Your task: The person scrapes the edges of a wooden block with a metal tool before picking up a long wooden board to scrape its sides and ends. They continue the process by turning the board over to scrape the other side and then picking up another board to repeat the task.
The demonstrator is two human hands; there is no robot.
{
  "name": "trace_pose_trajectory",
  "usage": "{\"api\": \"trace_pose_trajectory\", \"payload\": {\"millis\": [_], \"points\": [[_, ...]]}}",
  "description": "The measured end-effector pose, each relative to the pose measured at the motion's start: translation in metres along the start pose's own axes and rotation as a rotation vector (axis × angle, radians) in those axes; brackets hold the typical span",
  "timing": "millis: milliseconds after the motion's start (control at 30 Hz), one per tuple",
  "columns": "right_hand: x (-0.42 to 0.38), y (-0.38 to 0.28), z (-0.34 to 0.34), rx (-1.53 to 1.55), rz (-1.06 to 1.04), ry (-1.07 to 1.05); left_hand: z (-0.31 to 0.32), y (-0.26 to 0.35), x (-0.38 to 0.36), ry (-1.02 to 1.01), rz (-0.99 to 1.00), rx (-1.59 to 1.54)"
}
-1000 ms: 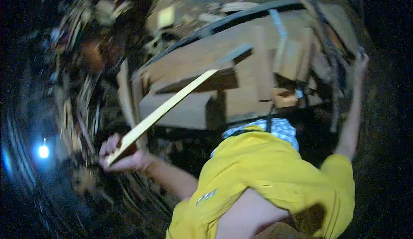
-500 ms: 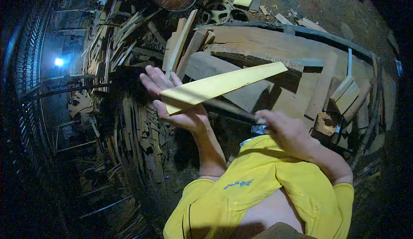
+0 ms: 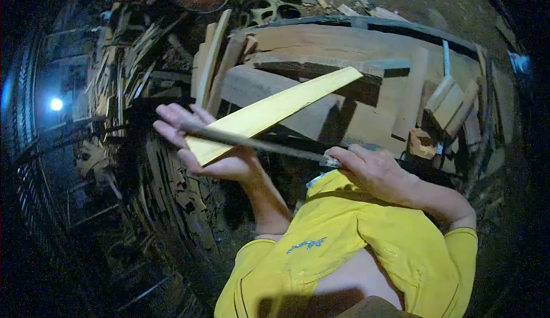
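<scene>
Brought in from well out to the right a second ago, the right hand (image 3: 375,172) is now placed near the board (image 3: 278,112), closed round one end of a long narrow tool (image 3: 269,144). Its blurred length is laid across the board's wide end in view; whether they touch cannot be told. That end is carried on the left hand (image 3: 226,166), turned palm up with fingers stretched. Both hands are held apart. Behind the board, a grey block (image 3: 255,83) is partly hidden; left of it, scrap wood (image 3: 134,60) is heaped.
</scene>
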State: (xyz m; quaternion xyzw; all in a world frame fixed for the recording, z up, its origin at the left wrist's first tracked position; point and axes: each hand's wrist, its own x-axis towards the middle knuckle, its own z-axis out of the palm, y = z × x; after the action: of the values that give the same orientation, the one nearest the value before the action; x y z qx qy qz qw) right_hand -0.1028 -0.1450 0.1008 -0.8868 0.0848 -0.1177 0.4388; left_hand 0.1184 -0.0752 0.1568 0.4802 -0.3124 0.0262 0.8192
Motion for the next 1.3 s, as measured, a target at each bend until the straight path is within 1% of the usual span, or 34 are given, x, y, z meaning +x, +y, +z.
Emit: {"api": "trace_pose_trajectory", "payload": {"millis": [33,100,167,233,267,333,367,433,467,500,567,633,667,733,800,833,900,933,967,1033,1067,1100,1133,1167,1200,1267,1300], "points": [[-0.002,0.001,-0.002,-0.008,0.028,0.002,0.008,0.003,0.000,0.055,-0.019,0.109],[-0.006,0.007,-0.003,-0.018,0.046,-0.025,0.012,0.002,-0.005,-0.004,0.029,0.133],[-0.010,0.033,0.007,-0.037,0.090,-0.008,0.013,0.003,-0.006,-0.010,0.017,0.211],[-0.019,0.074,0.028,-0.224,0.203,0.144,0.012,0.003,-0.006,-0.003,0.010,0.210],[-0.022,0.089,0.035,-0.224,0.205,0.144,0.010,0.001,-0.006,-0.011,0.006,0.187],[-0.022,0.102,0.038,-0.231,0.354,0.163,0.010,0.000,-0.004,-0.021,0.002,0.161],[-0.022,0.097,0.034,-0.232,0.357,0.164,0.011,0.000,-0.004,-0.033,0.006,0.175],[-0.020,0.077,0.023,-0.141,0.233,0.129,0.013,0.001,-0.004,-0.053,-0.001,0.191],[-0.018,0.076,0.019,-0.131,0.233,0.122,0.015,0.001,-0.004,-0.056,0.006,0.193],[-0.020,0.090,0.026,-0.135,0.238,0.127,0.017,0.001,-0.004,-0.057,0.016,0.191],[-0.028,0.147,0.054,-0.189,0.171,0.397,0.019,0.001,-0.004,-0.057,0.004,0.190],[-0.041,0.196,0.063,-0.065,0.478,0.279,0.020,0.003,-0.004,-0.057,-0.006,0.194],[-0.047,0.209,0.066,-0.068,0.478,0.284,0.021,0.003,-0.004,-0.065,-0.022,0.195],[-0.056,0.231,0.072,-0.192,0.680,0.198,0.023,0.001,0.000,-0.077,-0.032,0.193],[-0.064,0.258,0.097,-0.159,0.646,0.239,0.020,-0.001,0.002,-0.017,-0.082,-0.015],[-0.066,0.265,0.105,-0.129,0.615,0.280,0.008,-0.005,0.005,-0.020,-0.081,-0.017],[-0.059,0.252,0.096,-0.103,0.654,0.270,-0.023,-0.016,0.011,-0.289,-0.181,-0.353],[-0.054,0.244,0.091,-0.070,0.694,0.252,-0.010,-0.010,0.008,-0.188,-0.184,-0.316],[-0.050,0.239,0.088,-0.071,0.693,0.256,-0.013,-0.012,0.010,-0.191,-0.182,-0.317],[-0.044,0.230,0.085,0.013,0.631,0.403,-0.023,-0.016,0.013,-0.243,-0.129,-0.291],[-0.041,0.226,0.084,0.011,0.630,0.406,-0.021,-0.018,0.010,-0.093,-0.105,-0.216],[-0.036,0.222,0.082,0.008,0.679,0.384,-0.018,-0.018,0.010,-0.095,-0.103,-0.220],[-0.031,0.217,0.079,0.006,0.728,0.362,-0.016,-0.018,0.012,0.070,-0.114,-0.061],[-0.024,0.207,0.074,0.005,0.723,0.365,-0.010,-0.015,0.013,0.235,-0.122,0.099],[-0.018,0.196,0.068,0.006,0.691,0.373,0.001,-0.012,0.007,0.269,-0.135,0.226],[-0.002,0.165,0.053,0.015,0.645,0.383,0.003,-0.017,0.001,0.245,-0.130,0.244],[0.007,0.144,0.045,0.035,0.485,0.447,0.003,-0.018,-0.001,0.221,-0.134,0.265]]}}
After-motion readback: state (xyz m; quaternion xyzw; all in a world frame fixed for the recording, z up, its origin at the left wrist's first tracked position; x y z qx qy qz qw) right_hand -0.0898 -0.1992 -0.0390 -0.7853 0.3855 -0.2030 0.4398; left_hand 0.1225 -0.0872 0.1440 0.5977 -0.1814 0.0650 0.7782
